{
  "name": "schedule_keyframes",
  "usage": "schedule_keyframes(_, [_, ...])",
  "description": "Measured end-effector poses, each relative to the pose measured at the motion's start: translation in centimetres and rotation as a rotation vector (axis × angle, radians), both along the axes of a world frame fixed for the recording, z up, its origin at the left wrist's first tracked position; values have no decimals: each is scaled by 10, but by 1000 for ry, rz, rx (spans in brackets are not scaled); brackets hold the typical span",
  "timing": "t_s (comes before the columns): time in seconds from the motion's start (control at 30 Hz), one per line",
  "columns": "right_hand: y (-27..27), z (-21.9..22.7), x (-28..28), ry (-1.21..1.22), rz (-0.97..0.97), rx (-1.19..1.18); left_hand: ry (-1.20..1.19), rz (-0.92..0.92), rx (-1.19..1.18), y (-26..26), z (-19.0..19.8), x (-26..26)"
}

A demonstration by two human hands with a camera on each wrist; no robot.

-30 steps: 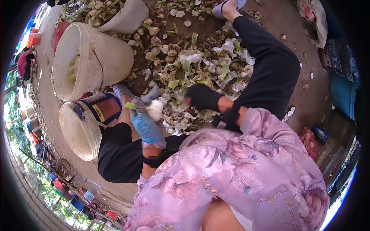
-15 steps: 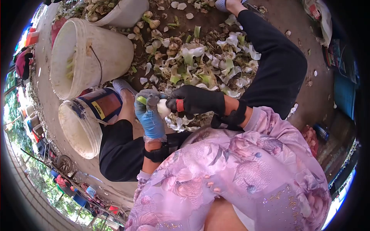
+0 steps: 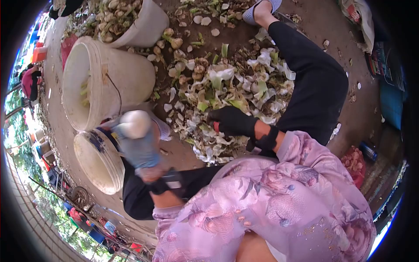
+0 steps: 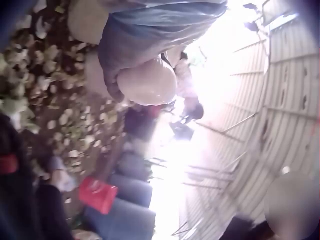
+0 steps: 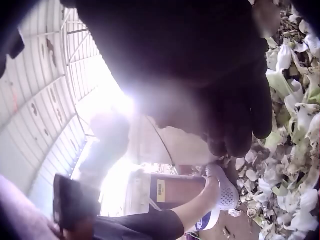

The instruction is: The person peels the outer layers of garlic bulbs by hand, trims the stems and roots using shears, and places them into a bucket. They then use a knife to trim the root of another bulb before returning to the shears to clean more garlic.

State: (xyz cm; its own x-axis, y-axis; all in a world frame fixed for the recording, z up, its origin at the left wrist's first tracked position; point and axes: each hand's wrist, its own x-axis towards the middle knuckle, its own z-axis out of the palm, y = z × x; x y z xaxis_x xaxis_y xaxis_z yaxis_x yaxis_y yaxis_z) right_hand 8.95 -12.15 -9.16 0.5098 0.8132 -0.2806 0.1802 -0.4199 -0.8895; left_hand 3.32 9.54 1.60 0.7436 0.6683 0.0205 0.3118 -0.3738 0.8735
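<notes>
My left hand (image 3: 139, 146), in a blue and grey glove and blurred, grips a white garlic bulb (image 3: 134, 124) close to the mouths of two buckets. The left wrist view shows the smooth pale bulb below the gloved fingers (image 4: 112, 55). My right hand (image 3: 233, 121), black-gloved with a red band, hovers over a heap of garlic peelings (image 3: 222, 83). In the right wrist view its dark fingers (image 5: 240, 125) hang loosely curled, and nothing shows between them.
A large white bucket (image 3: 131, 83) lies tilted on the left with green-white pieces inside. In front of it is a smaller bucket (image 3: 98, 168). Unpeeled bulbs (image 3: 115, 17) fill a third container (image 3: 148, 26) at the back. A red net bag (image 3: 352, 163) sits at right.
Both hands met at the bulb half a second ago; now they are apart. The left hand has carried the bulb left toward the buckets, while the right hand has drawn back over the peelings.
</notes>
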Motion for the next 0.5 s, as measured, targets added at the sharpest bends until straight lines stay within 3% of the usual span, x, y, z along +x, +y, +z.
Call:
schedule_keyframes(0.07, [0,15,5,50,-1,-60,-54,45,307,41,27,25])
schedule_keyframes(0.1, [-1,20,5,108,12,-125,-57,36,309,41,31,35])
schedule_keyframes(0.17, [1,8,-2,83,-20,-131,-694,124,-1203,41,32,55])
schedule_keyframes(0.2, [2,9,0,93,-8,-88,-554,-1,-1102,56,-7,62])
schedule_keyframes(0.27, [3,5,2,113,18,-61,-93,50,-914,13,-57,94])
schedule_keyframes(0.3, [5,7,6,134,17,-99,230,-12,-573,-6,-91,112])
schedule_keyframes(0.37, [4,10,12,190,-17,-110,322,-379,-42,-28,-177,133])
schedule_keyframes(0.4, [2,6,13,222,-24,-119,412,-498,379,-40,-205,141])
schedule_keyframes(0.5, [1,-1,19,231,-64,-149,756,-617,646,-63,-229,171])
